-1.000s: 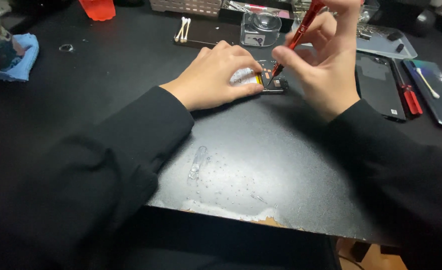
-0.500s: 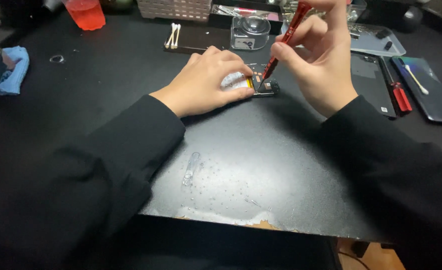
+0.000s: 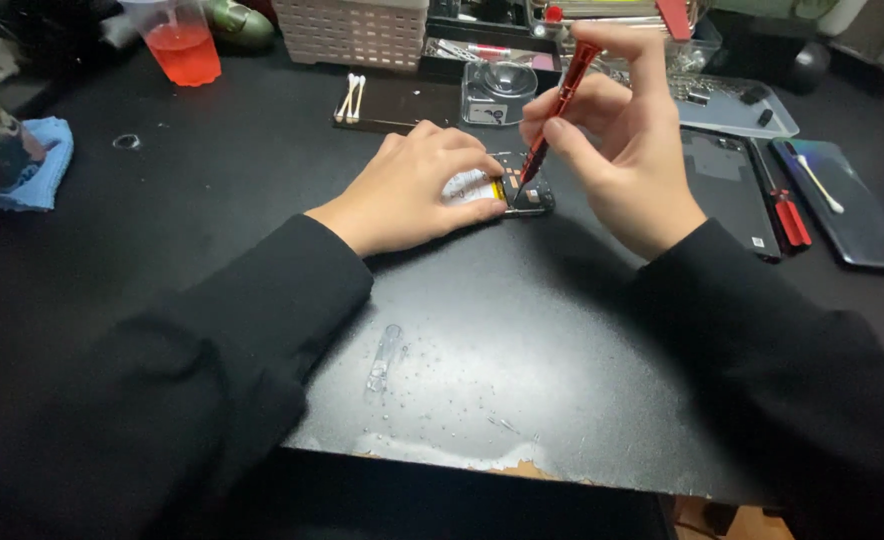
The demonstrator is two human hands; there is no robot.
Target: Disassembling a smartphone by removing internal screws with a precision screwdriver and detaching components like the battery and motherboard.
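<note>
Head view, landmark: the small opened black electronic device (image 3: 518, 192), its yellow-edged innards showing, lies flat on the black bench (image 3: 522, 330); every place below is reckoned from it.
Left hand: the left hand (image 3: 417, 185) lies palm down over the device's left part, fingers curled onto it, apparently pinning it so it cannot slide under the tool.
Right hand: the right hand (image 3: 622, 150), above and right of the device, grips the slim red-handled precision screwdriver (image 3: 559, 100) between thumb and fingertips, a pen-like hold suited to fine turning.
Screwdriver: it slants down and leftward, its tip meeting the device's upper face; whether it sits in a screw is too small to tell.
Behind the device: a clear domed glass holder (image 3: 499, 92) and a pair of white cotton swabs (image 3: 350, 97) on a dark mat, near enough to reach.
Right of the device: a flat black phone back panel (image 3: 727, 185), a second red-and-black screwdriver (image 3: 784, 208) and a dark blue phone panel with a swab on it (image 3: 847, 205), set aside side by side.
Far left of the device: a clear cup of red liquid (image 3: 184, 45) and a crumpled blue cloth (image 3: 34, 170), well apart from the work.
Near edge: a small clear plastic strip (image 3: 384, 357) lies loose, in front of the device.
</note>
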